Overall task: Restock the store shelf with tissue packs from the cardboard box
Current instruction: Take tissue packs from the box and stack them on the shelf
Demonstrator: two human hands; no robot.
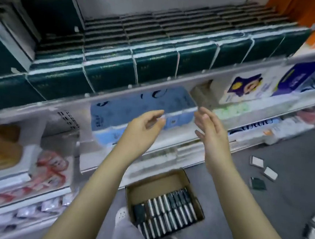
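Down by your feet, the cardboard box point(147, 188) sits on the floor, tissue packs point(167, 213) lined up inside. Your left hand point(143, 126) and right hand point(209, 132) hover empty, fingers loose (a bit blurry), before the shelf point(175, 81) of green packs point(108, 65).

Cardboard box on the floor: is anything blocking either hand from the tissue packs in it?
Nothing visible does. The cardboard box is open-topped, and its dark tissue packs are exposed. The left hand and right hand are both empty, up by the shelf edge, with the box below them.
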